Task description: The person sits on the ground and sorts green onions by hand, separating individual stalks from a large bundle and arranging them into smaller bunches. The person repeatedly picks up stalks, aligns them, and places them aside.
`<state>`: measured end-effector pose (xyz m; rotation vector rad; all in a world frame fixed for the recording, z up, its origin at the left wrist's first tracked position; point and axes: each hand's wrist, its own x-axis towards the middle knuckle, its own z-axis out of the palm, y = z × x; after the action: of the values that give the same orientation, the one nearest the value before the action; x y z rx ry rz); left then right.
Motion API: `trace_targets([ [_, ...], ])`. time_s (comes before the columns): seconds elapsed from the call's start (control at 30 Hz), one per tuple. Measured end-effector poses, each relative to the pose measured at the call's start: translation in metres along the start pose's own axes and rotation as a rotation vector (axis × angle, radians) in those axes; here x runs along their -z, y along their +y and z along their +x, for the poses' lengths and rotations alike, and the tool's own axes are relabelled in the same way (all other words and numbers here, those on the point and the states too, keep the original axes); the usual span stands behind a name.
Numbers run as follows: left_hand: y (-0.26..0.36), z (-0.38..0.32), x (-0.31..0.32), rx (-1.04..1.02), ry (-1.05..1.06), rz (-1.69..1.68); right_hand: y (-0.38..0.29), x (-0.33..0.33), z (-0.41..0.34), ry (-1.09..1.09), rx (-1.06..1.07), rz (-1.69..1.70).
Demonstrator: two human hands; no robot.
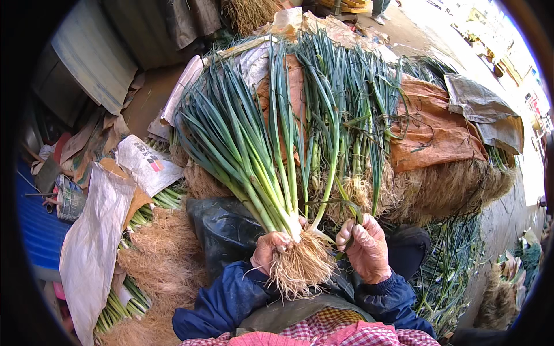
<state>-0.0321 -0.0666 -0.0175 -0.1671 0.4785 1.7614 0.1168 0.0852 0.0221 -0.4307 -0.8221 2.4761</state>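
Note:
In the middle, my left hand (272, 250) is closed around the base of a bunch of leek-like allium plants (259, 190). Their green leaves fan up and away from me, and pale stringy roots (303, 266) hang below my grip. One plant (326, 197) leans to the right, apart from the rest of the bunch. To the right, my right hand (368, 248) pinches a limp dark green leaf strip (355, 218) between thumb and fingers, close beside the roots. My left fingers are partly hidden behind the stalks.
Ahead lies a large heap of similar plants (346, 99), partly covered by orange sacking (437, 125). More rooted bundles (160, 251) lie at left under a white sack (95, 251). Leaf scraps (450, 264) litter the ground at right. A dark plastic sheet (220, 233) covers my lap.

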Motion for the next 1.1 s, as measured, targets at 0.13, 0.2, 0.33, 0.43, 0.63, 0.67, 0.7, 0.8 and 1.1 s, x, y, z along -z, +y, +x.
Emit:
trace_targets([
  [0.13,0.0,-0.003,-0.006,0.013,0.069,0.059,0.017,-0.002,0.034,0.004,0.158,-0.04],
  [0.2,0.0,-0.003,0.004,0.011,0.082,0.056,0.023,-0.021,0.046,-0.036,0.131,0.075],
  [0.33,-0.002,-0.001,0.01,-0.002,0.07,0.006,0.026,-0.023,0.045,0.061,-0.182,-0.127],
  [0.43,-0.003,-0.001,0.016,0.055,0.069,-0.058,0.016,-0.004,0.043,-0.12,-0.354,-0.168],
  [0.63,0.002,0.009,0.045,-0.012,-0.061,-0.034,-0.02,0.012,0.035,0.031,-0.371,-0.17],
  [0.67,-0.001,0.007,0.037,-0.029,-0.11,-0.056,-0.018,0.013,0.044,0.056,-0.33,-0.235],
  [0.7,-0.004,0.007,0.027,-0.037,-0.165,-0.079,-0.011,0.012,0.054,0.08,-0.276,-0.3],
  [0.8,-0.012,0.009,0.123,-0.141,0.124,0.02,0.041,-0.007,0.073,0.017,-0.53,-0.147],
  [1.1,0.005,-0.013,0.04,0.013,0.097,-0.094,0.085,-0.001,0.086,0.276,0.214,-1.756],
])
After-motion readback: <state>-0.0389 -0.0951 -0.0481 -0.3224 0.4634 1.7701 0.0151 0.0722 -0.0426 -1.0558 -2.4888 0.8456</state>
